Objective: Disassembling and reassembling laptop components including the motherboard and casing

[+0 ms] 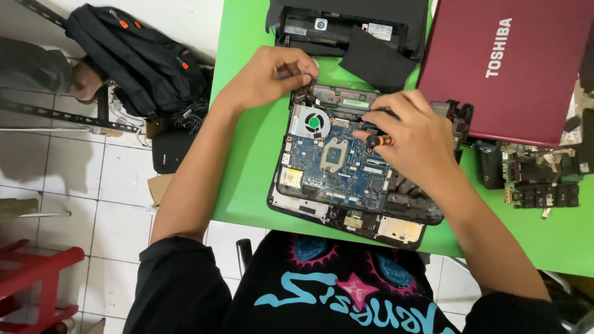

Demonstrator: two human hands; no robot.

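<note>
Looking down from my head, I see the opened laptop base [346, 179] lying on the green worktop [247, 154] just in front of my chest, its blue circuit board [334, 162] bared and a round fan [312, 122] with a green hub at the board's upper left corner. My right hand [413, 137] rests over the right part of the board, fingers closed around a small screwdriver [378, 141] with an orange and black handle, its tip pointing down toward the board. My left hand [276, 75] is at the base's far left corner, just above the fan, fingers curled tight together on a small dark part there; what exactly it pinches I cannot tell. Beyond the base lies a black laptop shell [346, 25] with a dark flat panel leaning on it. To the right sits a closed red laptop [507, 68], and beside it a loose dark-green board [538, 182]. Off the worktop, on the tiled floor to the left, lies a black backpack [136, 55], and a red stool [37, 278] stands at the lower left.
</note>
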